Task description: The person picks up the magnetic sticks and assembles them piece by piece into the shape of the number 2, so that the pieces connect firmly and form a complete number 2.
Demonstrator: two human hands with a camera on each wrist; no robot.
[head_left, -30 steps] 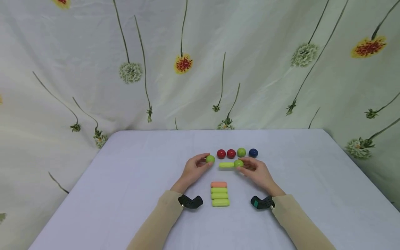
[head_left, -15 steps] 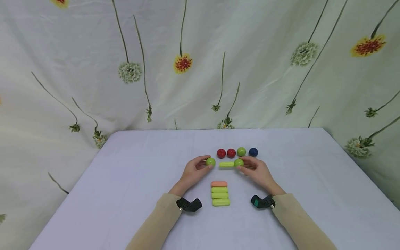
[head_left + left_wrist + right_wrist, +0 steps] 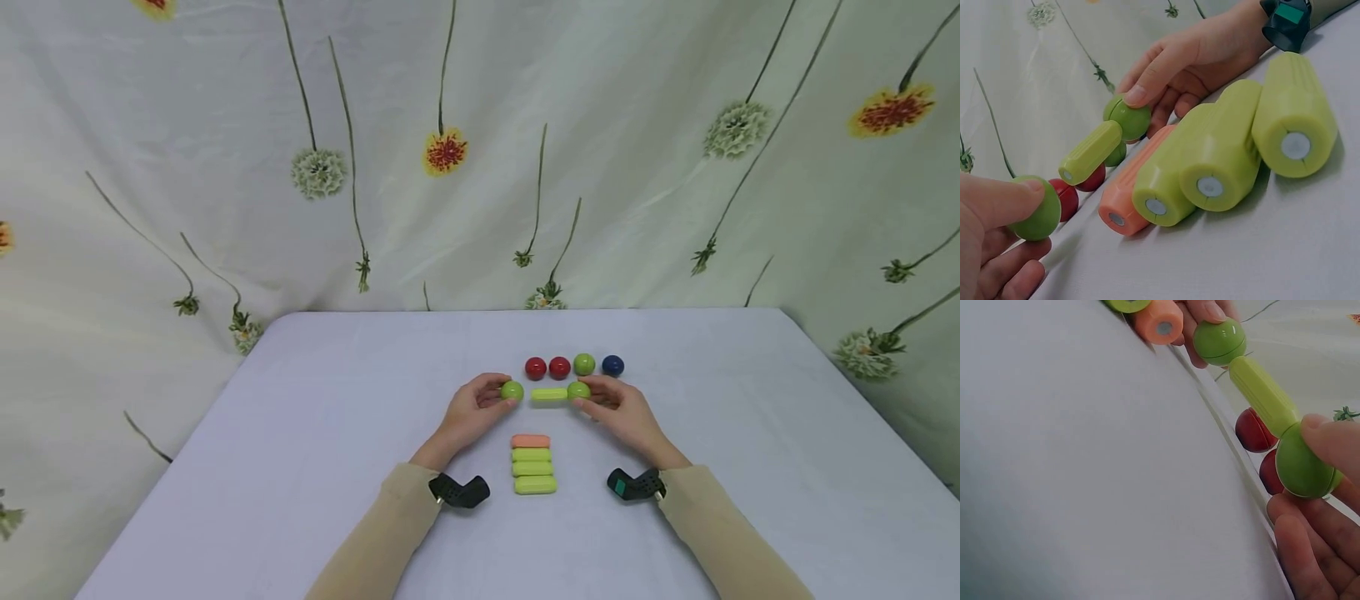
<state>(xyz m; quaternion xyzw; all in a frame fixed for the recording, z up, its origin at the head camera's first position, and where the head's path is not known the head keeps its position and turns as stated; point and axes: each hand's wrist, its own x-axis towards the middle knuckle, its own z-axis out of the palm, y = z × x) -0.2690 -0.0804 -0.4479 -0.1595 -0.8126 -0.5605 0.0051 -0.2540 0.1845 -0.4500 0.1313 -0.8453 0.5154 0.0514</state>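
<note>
My left hand (image 3: 468,412) pinches a green ball (image 3: 512,392) between thumb and fingers. My right hand (image 3: 626,417) pinches a second green ball (image 3: 578,392), from which a yellow-green rod (image 3: 549,394) juts toward the left hand. A small gap separates the rod's free end from the left ball in the head view. That end carries a round grey disc, seen in the left wrist view on the rod (image 3: 1091,153). In the right wrist view the right thumb (image 3: 1335,440) presses on the ball joined to the rod, fingers underneath.
Behind the hands, two red balls (image 3: 536,368), a green ball (image 3: 584,364) and a blue ball (image 3: 612,365) lie in a row. Nearer, between the forearms, an orange rod (image 3: 531,440) and three yellow-green rods (image 3: 534,468) lie side by side on the white-covered table (image 3: 337,400).
My left hand has brought its green ball slightly toward me, roughly level with the rod. The right hand keeps its ball and rod almost still. The whole head view has shifted a little.
</note>
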